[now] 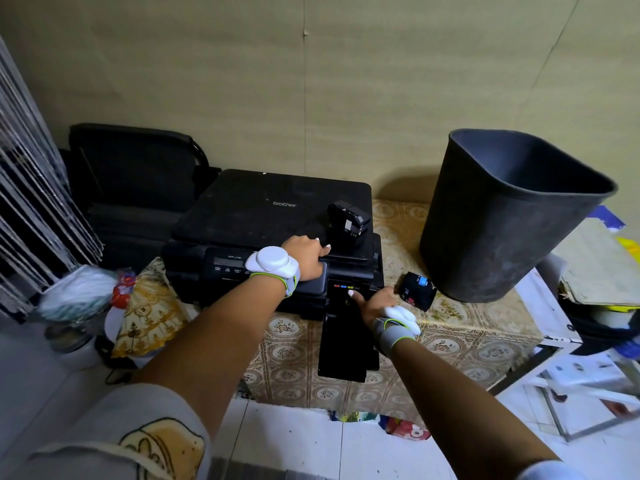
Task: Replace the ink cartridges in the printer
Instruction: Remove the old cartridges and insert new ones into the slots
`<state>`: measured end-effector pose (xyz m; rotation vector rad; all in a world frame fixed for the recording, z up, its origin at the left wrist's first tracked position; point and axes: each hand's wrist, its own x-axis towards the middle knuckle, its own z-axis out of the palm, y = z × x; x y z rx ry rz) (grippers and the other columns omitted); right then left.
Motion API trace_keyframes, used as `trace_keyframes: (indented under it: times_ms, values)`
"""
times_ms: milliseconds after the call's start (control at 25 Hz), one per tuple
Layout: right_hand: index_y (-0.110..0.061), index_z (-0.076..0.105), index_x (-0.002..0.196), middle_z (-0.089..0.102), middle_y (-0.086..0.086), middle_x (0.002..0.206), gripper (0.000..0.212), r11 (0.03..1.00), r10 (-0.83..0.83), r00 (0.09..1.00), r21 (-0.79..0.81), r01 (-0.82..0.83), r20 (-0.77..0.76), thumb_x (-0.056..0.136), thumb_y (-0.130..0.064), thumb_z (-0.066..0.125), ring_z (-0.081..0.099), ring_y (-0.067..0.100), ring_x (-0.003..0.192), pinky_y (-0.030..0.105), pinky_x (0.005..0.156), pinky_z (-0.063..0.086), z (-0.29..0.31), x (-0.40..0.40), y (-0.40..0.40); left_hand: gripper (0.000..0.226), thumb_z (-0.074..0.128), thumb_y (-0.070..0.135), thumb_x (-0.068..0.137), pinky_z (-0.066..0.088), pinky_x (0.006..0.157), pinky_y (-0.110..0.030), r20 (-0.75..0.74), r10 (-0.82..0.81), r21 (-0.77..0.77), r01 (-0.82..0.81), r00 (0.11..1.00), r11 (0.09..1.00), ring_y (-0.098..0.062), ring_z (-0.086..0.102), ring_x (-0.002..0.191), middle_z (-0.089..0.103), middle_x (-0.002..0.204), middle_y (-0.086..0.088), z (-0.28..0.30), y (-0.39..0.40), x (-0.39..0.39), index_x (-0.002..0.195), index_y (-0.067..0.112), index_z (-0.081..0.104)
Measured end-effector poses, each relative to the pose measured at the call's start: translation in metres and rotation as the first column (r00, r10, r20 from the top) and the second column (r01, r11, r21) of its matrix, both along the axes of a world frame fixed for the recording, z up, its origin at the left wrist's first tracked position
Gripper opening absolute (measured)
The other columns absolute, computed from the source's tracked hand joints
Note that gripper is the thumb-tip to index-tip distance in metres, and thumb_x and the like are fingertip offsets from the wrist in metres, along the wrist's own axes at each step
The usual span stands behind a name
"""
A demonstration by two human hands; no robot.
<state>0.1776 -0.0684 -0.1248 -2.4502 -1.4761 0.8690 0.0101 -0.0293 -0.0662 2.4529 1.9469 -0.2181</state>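
A black Brother printer (pixel 263 216) sits on a table with a patterned cloth. Its front cartridge door (pixel 346 344) hangs open, showing coloured slot labels (pixel 343 286). My left hand (pixel 306 252) rests flat on the printer's front top edge, fingers relaxed. My right hand (pixel 375 299) reaches into the cartridge bay, with one finger pressing at the slots; the other fingers are curled. One black cartridge (pixel 348 220) stands on the printer lid. Another black cartridge with a blue label (pixel 417 290) lies on the cloth just right of my right hand.
A tall dark bin (pixel 502 216) stands on the table at the right. A black chair (pixel 131 174) is behind the printer on the left. Bags and clutter (pixel 104 296) crowd the left side, and papers (pixel 599 265) lie at the far right.
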Motion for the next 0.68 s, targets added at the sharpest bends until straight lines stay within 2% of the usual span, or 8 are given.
trace_keyframes:
  times_ms: [240, 520, 680]
  values:
    - [-0.011, 0.036, 0.123, 0.055, 0.011, 0.130, 0.079, 1.000, -0.003, 1.000, -0.001, 0.003, -0.003, 0.074, -0.071, 0.051, 0.051, 0.039, 0.119, 0.047, 0.094, 0.040, 0.0034, -0.0014, 0.0009, 0.052, 0.044, 0.019, 0.090, 0.046, 0.100, -0.036, -0.001, 0.009, 0.007, -0.009, 1.000, 1.000, -0.033, 0.054, 0.122, 0.052, 0.143, -0.009, 0.0008, -0.0003, 0.0021, 0.141, 0.029, 0.045]
    - [-0.009, 0.031, 0.130, 0.052, 0.009, 0.135, 0.082, 1.000, -0.013, 1.000, -0.009, 0.013, -0.003, 0.077, -0.068, 0.050, 0.047, 0.038, 0.124, 0.049, 0.100, 0.036, 0.0042, -0.0051, -0.0002, 0.054, 0.045, 0.021, 0.091, 0.046, 0.102, -0.036, -0.013, 0.000, -0.003, 0.000, 1.000, 1.000, -0.032, 0.051, 0.128, 0.040, 0.152, -0.009, 0.0006, -0.0005, 0.0027, 0.145, 0.028, 0.039]
    - [-0.010, 0.035, 0.125, 0.056, 0.010, 0.130, 0.078, 1.000, -0.024, 1.000, -0.004, 0.024, -0.002, 0.075, -0.067, 0.054, 0.051, 0.037, 0.120, 0.048, 0.096, 0.039, 0.0016, -0.0053, 0.0024, 0.054, 0.045, 0.021, 0.090, 0.047, 0.102, -0.036, -0.007, 0.003, -0.007, -0.003, 1.000, 1.000, -0.033, 0.051, 0.127, 0.042, 0.151, -0.010, -0.0004, 0.0004, 0.0017, 0.144, 0.028, 0.040]
